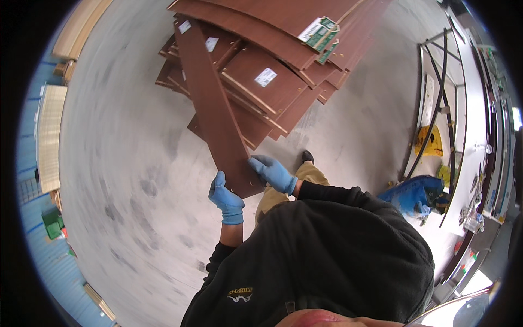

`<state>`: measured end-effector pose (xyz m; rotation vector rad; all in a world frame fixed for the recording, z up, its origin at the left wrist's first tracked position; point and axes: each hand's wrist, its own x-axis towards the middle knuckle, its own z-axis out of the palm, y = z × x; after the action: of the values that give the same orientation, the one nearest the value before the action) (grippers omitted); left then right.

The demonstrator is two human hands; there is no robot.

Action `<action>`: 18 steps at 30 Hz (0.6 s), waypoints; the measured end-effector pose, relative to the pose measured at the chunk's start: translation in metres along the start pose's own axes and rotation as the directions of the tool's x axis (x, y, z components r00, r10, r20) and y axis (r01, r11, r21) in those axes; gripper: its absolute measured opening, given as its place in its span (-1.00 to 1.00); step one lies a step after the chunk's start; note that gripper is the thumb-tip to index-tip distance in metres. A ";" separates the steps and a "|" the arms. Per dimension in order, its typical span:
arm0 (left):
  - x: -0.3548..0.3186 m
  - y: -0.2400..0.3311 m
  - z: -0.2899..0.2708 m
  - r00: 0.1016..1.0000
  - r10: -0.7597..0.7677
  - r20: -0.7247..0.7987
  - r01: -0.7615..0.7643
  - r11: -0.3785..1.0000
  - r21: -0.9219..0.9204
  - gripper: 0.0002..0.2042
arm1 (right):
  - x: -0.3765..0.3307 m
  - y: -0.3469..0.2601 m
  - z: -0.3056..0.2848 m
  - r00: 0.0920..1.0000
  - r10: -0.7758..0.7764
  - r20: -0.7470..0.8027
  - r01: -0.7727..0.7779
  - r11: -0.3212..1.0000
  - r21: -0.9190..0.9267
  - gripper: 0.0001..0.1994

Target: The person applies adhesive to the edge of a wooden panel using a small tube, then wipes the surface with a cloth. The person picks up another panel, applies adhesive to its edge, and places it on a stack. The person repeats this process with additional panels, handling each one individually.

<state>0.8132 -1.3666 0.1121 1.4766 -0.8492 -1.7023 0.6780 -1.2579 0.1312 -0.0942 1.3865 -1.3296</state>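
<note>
A long, narrow reddish-brown board [213,103] slants from the pile toward me, its near end between my two hands. My left hand [226,200], in a light blue glove, grips the left edge near the end. On the opposite edge, slightly farther up, my right hand [274,173] in a matching glove is closed on the same board. Its far end lies over a stack of brown panels [305,103]. White labels [265,77] are stuck on several panels, and a green and white tag [318,34] lies on the upper ones.
A metal frame table [463,109] stands along the right, with a blue bag [411,193] and a yellow bag [429,141] below it. Pale stacked boards [50,139] line the far left, near a green bin [53,223]. Grey concrete floor [131,136] lies between.
</note>
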 end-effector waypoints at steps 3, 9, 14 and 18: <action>-0.015 -0.012 0.024 1.000 0.019 0.006 -0.019 1.000 0.020 -0.67 | -0.001 0.000 -0.023 1.000 -0.014 0.026 0.012 0.997 0.076 -0.47; -0.047 -0.040 0.067 0.999 0.034 0.037 -0.038 0.994 0.099 -0.57 | 0.009 0.010 -0.066 0.986 -0.165 -0.025 0.162 0.983 -0.082 -0.53; -0.057 -0.084 0.103 0.991 -0.047 0.123 0.040 0.997 0.058 -0.53 | 0.009 0.000 -0.133 0.973 -0.230 -0.033 0.221 0.958 -0.182 -0.56; -0.060 -0.113 0.129 0.968 -0.152 0.199 0.132 0.985 0.108 -0.50 | 0.006 -0.017 -0.190 0.979 -0.201 -0.042 0.186 0.955 -0.231 -0.52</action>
<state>0.6795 -1.2528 0.0641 1.4705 -0.9635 -1.9727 0.5285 -1.1493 0.0834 -0.3506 1.6141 -1.3388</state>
